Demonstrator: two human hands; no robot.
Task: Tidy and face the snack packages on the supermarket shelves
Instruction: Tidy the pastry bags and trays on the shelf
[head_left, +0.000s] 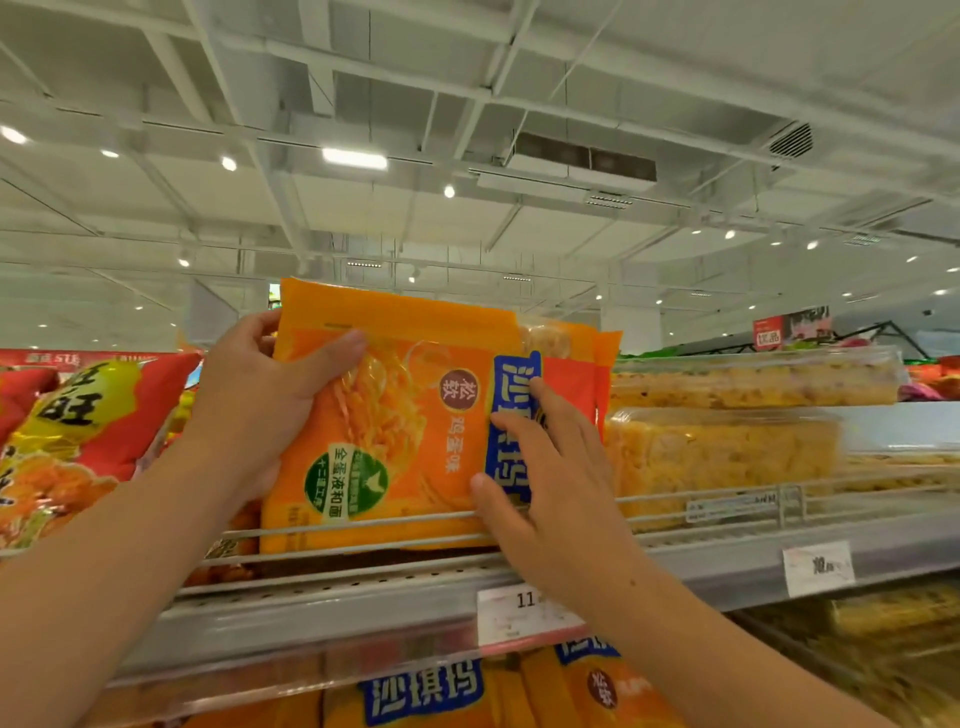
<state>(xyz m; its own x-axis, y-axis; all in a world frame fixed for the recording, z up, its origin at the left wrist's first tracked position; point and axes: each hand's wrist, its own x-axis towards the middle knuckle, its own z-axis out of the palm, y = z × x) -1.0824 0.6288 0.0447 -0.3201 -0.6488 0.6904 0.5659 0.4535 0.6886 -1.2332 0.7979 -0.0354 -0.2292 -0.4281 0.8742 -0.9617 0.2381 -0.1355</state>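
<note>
Orange pack (410, 415) stands on top shelf (363, 603) behind the wire rail (363, 525). Left hand (254, 400) grips its upper left edge; right hand (545, 483) lies flat, fingers straight, on its right side. Red bag (98, 421) left, clear tubs (727, 452) just right, open air above.

Orange sachima snack package (410, 431), blue label, stands upright on its side on top shelf (363, 597) behind wire rail.

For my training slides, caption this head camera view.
Both hands, left and right, stand an orange snack package sideways behind the top shelf's wire rail.
</note>
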